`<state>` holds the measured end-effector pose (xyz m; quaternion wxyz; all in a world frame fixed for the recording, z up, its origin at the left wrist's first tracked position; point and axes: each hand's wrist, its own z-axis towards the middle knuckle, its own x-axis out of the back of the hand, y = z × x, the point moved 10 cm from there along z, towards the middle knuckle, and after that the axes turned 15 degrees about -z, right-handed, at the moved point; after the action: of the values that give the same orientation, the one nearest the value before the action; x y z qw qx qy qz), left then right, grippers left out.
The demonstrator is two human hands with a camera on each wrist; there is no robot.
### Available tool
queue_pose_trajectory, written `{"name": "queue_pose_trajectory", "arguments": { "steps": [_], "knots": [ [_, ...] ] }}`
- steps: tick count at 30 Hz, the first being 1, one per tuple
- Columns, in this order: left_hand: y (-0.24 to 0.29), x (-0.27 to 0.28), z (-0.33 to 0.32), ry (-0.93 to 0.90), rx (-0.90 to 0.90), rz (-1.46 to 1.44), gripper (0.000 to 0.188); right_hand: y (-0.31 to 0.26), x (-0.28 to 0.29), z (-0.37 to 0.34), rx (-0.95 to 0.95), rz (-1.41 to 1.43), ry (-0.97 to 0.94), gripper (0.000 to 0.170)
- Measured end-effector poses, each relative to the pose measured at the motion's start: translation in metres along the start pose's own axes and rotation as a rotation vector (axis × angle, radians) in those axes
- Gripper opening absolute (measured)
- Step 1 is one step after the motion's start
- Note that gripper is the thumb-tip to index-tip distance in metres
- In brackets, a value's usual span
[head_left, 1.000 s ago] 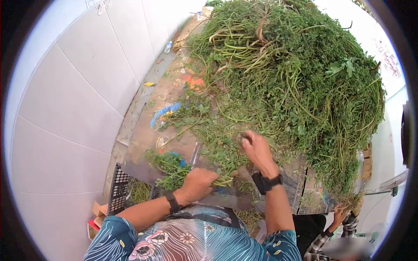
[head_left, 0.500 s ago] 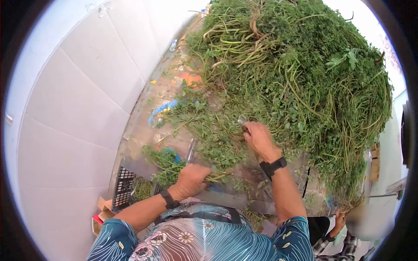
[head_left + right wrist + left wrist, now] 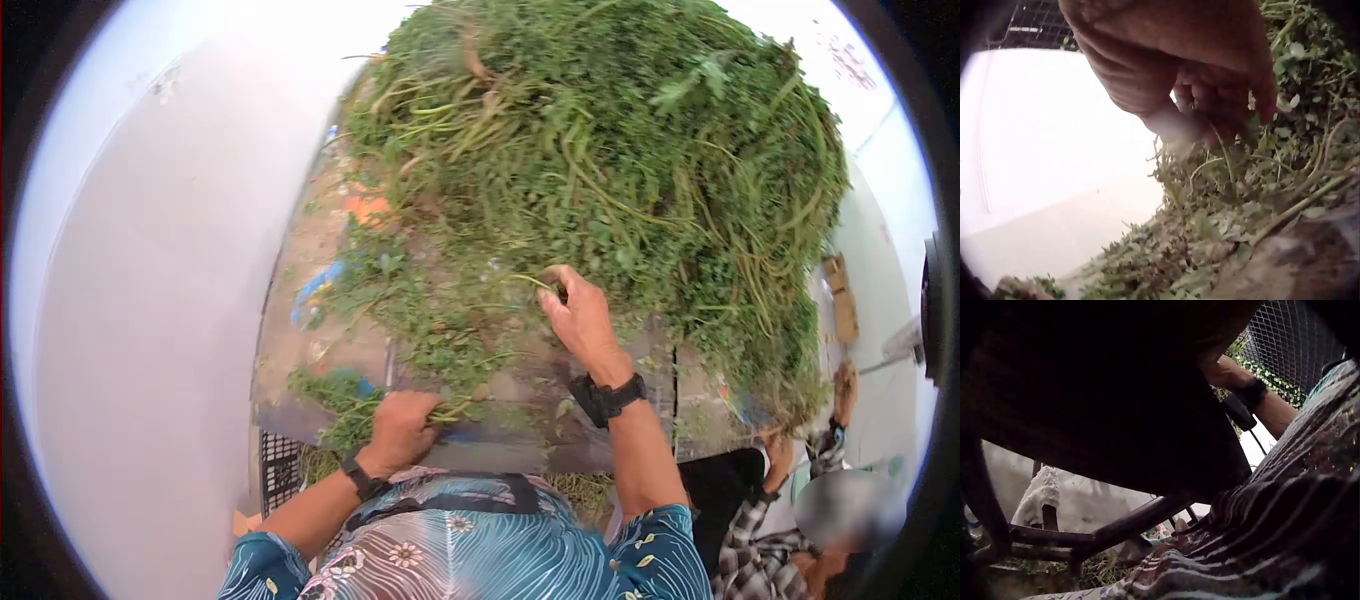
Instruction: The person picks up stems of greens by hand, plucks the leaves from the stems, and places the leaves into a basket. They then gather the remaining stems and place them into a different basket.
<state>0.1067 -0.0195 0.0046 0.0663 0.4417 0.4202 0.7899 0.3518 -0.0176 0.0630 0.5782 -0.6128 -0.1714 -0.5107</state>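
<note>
At the near edge of the table, my left hand [image 3: 402,428] grips a small bunch of leafy green stems [image 3: 335,402]. Leaves stick out to its left, cut-looking stem ends to its right. My right hand [image 3: 582,318] is over the loose greens [image 3: 440,315], thumb and forefinger pinching a thin green stem [image 3: 524,281]. In the right wrist view, that stem [image 3: 1225,156] hangs down from the fingertips above scattered leaves. The left wrist view is mostly dark, with the bunch hidden; my right forearm and its black wristband [image 3: 1252,394] appear there.
A large heap of leafy greens [image 3: 640,150] covers the far and right side of the table. A black crate [image 3: 280,468] holding greens stands below the left edge. Another person's hand [image 3: 778,455] is at the right corner. A white wall [image 3: 150,280] rises at left.
The head view has swung, shifting the scene left. My right hand has stayed over the loose greens and now pinches a thin stem. My left hand keeps its grip on the bunch.
</note>
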Motion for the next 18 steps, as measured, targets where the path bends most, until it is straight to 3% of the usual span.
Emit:
{"name": "queue_pose_trajectory", "arguments": {
  "steps": [5,9,12,18],
  "knots": [
    [-0.001,-0.004,0.001,0.004,-0.017,0.023,0.027,0.064,0.074,-0.042,-0.303,0.222,0.220,0.024],
    [0.001,0.000,-0.004,-0.012,0.013,0.040,0.027,0.130,0.115,-0.104,-0.526,0.574,0.473,0.019],
    [0.003,-0.002,0.000,-0.008,0.008,0.034,0.027,0.171,0.116,-0.142,-0.624,0.515,0.467,0.016],
    [0.003,0.000,-0.002,0.015,-0.004,0.050,0.025,0.174,0.072,-0.159,-0.677,0.555,0.369,0.018]
  ]
}}
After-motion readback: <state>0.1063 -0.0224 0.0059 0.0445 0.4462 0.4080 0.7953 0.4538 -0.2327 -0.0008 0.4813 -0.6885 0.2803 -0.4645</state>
